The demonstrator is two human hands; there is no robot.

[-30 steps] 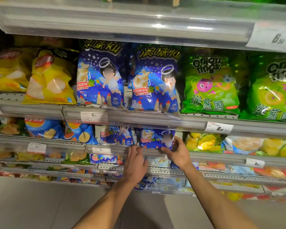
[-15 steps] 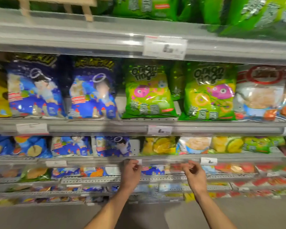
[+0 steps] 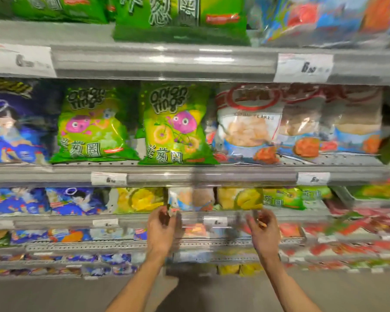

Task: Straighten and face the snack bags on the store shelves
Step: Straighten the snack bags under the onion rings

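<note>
Both hands are raised to the clear front rail of the third shelf down. My left hand has loosely curled fingers just below the bottom corner of a white and blue snack bag; blur hides whether they touch. My right hand is also loosely curled, below a yellow bag, and holds nothing I can see. Another yellow bag stands left of the white one. On the shelf above, two green onion ring bags face forward.
Blue bags fill the left of the shelves, and white shrimp flake bags stand to the right of the green ones. Price tags sit on the rails. More shelves of small packs lie below, then grey floor.
The view has shifted right and up along the shelves. Both hands left the blue bags and moved right along the rail to the white and yellow bags.
</note>
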